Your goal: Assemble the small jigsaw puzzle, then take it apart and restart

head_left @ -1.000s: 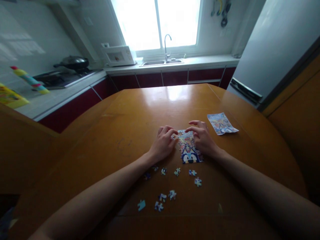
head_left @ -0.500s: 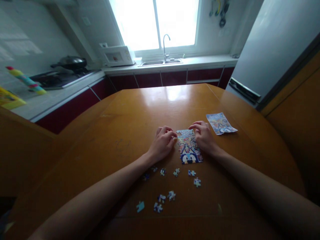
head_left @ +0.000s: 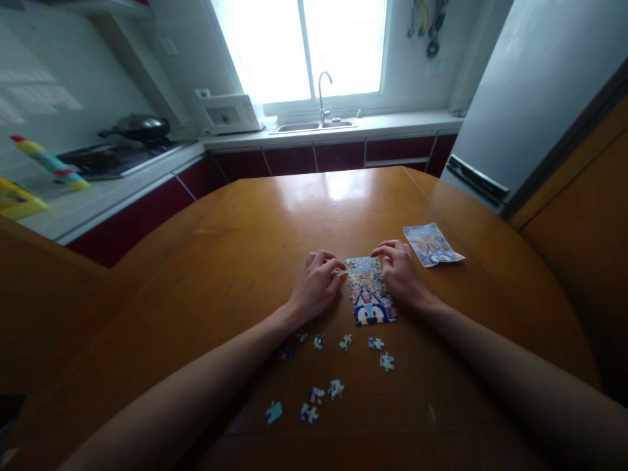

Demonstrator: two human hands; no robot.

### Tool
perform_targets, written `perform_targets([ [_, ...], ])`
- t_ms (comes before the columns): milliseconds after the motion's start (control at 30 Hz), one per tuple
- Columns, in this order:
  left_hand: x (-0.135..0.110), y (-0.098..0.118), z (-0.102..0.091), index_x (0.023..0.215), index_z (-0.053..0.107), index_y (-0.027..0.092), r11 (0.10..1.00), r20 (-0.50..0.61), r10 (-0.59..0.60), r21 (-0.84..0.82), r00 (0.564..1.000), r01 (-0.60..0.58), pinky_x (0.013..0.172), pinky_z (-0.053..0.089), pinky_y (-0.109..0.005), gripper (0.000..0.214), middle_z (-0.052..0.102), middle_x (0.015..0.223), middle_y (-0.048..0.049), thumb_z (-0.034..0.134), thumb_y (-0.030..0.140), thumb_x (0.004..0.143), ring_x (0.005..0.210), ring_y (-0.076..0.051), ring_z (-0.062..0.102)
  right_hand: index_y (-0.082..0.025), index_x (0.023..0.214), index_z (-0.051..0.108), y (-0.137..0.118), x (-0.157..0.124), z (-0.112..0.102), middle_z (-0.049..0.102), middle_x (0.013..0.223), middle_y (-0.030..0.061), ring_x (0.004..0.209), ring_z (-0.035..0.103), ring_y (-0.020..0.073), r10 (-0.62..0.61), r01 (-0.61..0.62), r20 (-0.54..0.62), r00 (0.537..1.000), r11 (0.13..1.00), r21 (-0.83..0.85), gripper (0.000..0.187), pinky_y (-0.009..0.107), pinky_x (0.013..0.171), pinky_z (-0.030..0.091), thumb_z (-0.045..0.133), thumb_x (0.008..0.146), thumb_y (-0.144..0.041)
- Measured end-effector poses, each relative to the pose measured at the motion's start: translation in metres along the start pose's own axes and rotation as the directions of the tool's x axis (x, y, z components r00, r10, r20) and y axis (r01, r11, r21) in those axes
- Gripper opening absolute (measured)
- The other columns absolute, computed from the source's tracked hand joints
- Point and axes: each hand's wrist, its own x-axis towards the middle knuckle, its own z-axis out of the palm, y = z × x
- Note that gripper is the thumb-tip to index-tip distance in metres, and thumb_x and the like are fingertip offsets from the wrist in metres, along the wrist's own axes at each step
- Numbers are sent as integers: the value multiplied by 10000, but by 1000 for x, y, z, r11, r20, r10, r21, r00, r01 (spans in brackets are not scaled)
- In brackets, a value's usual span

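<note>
A partly joined jigsaw puzzle (head_left: 371,294) lies flat on the table, with a blue dog's face along its near edge. At its upper left edge, my left hand (head_left: 316,284) is closed, pinching a small puzzle piece (head_left: 338,271) between thumb and fingers. My right hand (head_left: 400,271) rests against the puzzle's right side, its fingers bent but apart and the index fingertip at the top edge. Several loose pieces (head_left: 336,390) are scattered nearer to me, among them a plain teal piece (head_left: 274,412). Part of the puzzle's right edge is hidden under my right hand.
A creased picture sheet (head_left: 434,244) lies right of my right hand on the wooden table (head_left: 275,229). Beyond the table are a counter with a sink (head_left: 314,125), a microwave (head_left: 230,113) and a pan (head_left: 142,126) on the stove. A fridge (head_left: 515,98) stands at the right.
The view has tilted up slightly, so everything sits a little lower. Both hands stay in nearly the same place at the puzzle.
</note>
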Motion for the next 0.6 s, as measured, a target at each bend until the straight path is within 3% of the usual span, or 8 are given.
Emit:
perform_targets([
  [167, 0, 1, -1, 891, 673, 210, 1000, 9, 6, -6, 1000, -6, 977, 448, -419, 142, 574, 1042, -53, 557, 131, 908, 1073, -235, 475, -232, 753, 706, -1, 0, 0, 610, 1028, 86, 1043, 520, 267, 5, -5, 14, 1000, 1000, -16, 264, 450, 936, 425, 474, 802, -117],
  [600, 1, 0, 1, 969, 652, 205, 1000, 3, -25, 4, 1000, 25, 980, 443, -417, 129, 578, 1059, -60, 555, 144, 909, 1081, -248, 476, -220, 831, 700, 0, 0, 2, 628, 1012, 95, 1028, 526, 287, -1, 1, -2, 1000, 1000, -30, 249, 455, 916, 433, 489, 774, -101],
])
